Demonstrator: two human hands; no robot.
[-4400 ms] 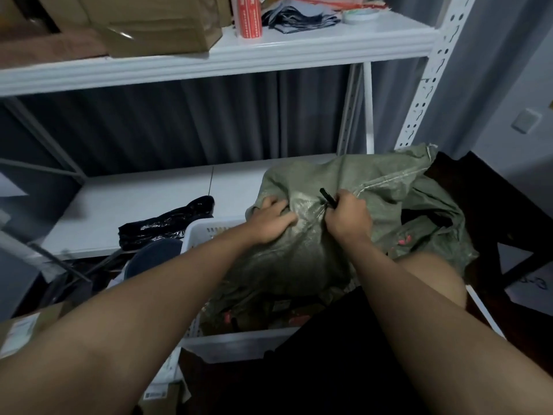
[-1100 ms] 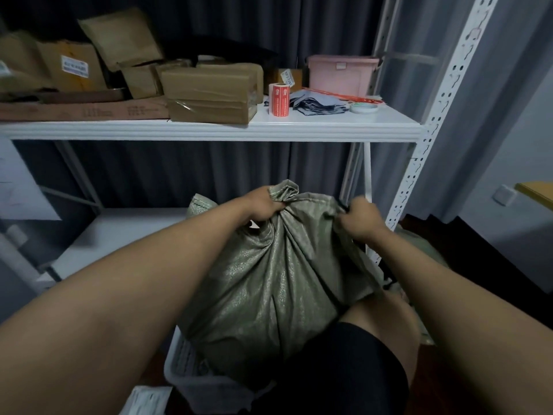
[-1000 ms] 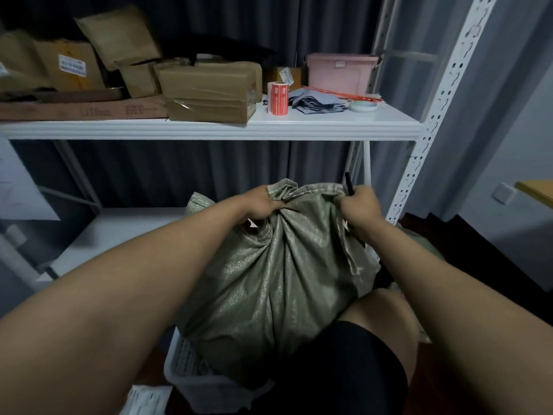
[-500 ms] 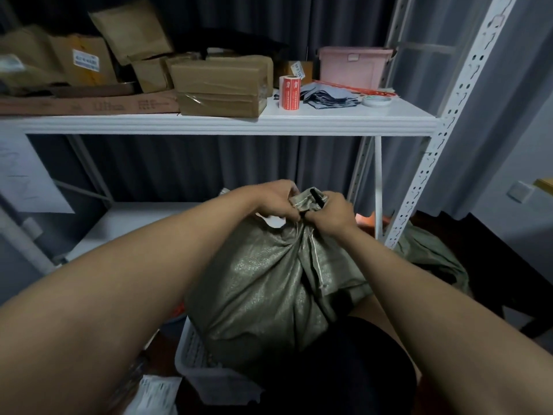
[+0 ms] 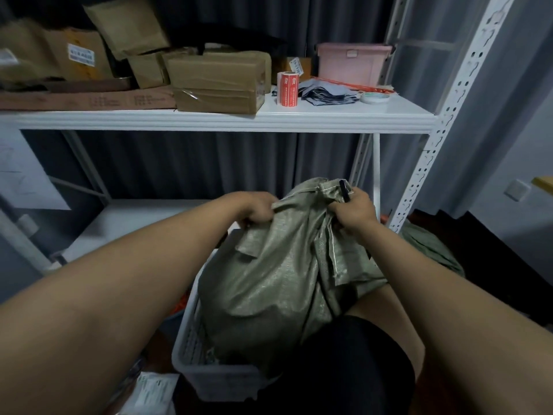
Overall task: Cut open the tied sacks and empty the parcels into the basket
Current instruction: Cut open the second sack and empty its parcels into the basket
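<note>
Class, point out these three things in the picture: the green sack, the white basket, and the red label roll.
green sack [image 5: 269, 283]: head view, on its bulging front.
white basket [image 5: 218, 381]: head view, on its near wall.
red label roll [image 5: 288, 88]: head view, on its printed side.

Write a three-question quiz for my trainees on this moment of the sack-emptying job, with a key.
1. True or false: both hands grip the green sack.
2. What does the sack hang over: A the white basket, B the upper shelf, C the pink box?
3. Which hand also holds a black tool?

Key: 1 true: left hand and right hand both grip the top. 2 A. 3 right.
</note>
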